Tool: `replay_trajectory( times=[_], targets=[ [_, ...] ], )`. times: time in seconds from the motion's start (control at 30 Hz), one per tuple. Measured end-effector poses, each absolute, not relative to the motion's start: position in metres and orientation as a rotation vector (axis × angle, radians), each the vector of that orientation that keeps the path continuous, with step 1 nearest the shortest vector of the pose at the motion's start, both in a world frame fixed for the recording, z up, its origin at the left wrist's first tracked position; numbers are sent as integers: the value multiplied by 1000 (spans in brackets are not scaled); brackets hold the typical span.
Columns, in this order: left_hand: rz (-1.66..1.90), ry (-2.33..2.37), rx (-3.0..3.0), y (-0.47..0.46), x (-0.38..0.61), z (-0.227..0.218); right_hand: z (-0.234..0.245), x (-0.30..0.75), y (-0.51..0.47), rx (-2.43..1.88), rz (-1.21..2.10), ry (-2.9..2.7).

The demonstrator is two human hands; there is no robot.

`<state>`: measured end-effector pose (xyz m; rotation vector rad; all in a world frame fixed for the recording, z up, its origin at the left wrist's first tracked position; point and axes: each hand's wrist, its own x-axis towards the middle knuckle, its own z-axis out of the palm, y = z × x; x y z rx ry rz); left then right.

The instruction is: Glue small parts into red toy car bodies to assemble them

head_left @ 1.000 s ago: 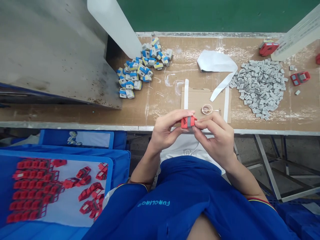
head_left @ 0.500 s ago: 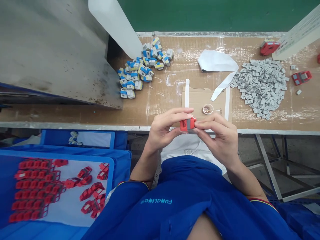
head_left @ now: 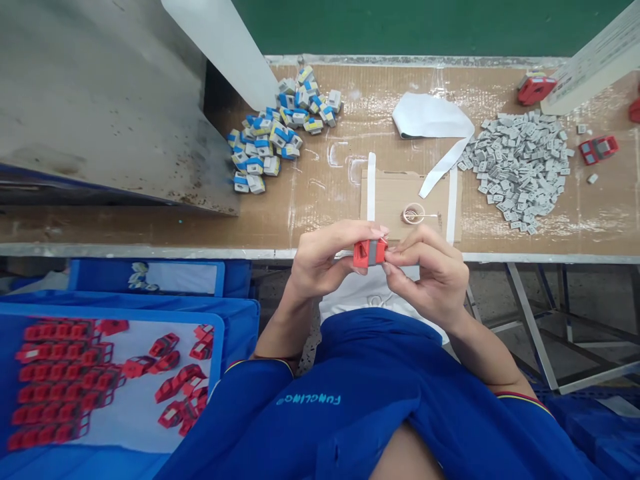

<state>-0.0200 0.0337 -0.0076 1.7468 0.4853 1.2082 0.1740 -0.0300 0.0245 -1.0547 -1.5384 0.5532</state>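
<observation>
Just above my lap, at the table's front edge, a small red toy car body [head_left: 369,253] with a grey band is held sideways. My left hand [head_left: 327,257] is closed around its left part, thumb below and fingers above. The pinched thumb and fingertips of my right hand [head_left: 427,272] meet the car's right end; whatever is between them is hidden. Beyond my hands, a small round cup [head_left: 413,213] with a thin white stick across it rests on a cardboard sheet [head_left: 387,193] held by white tape strips.
Small grey plastic pieces [head_left: 523,167] lie heaped at the right, near a red toy car [head_left: 599,150]. Blue, white and yellow parts [head_left: 265,143] are piled at the left beside a metal box [head_left: 125,107]. A blue bin [head_left: 219,347] below left holds many red cars. White cloth [head_left: 433,117] lies behind.
The whole view has shifted slightly. Both hands stay together at the red car body, which is turned a little, with the right fingertips still against its right end.
</observation>
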Motion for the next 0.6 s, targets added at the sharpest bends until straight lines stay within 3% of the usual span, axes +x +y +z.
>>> replay_trajectory(
  times=[0.6],
  targets=[
    [1208, 435, 1540, 35, -31, -22, 27, 162, -34, -1091, 248, -1772]
  ],
)
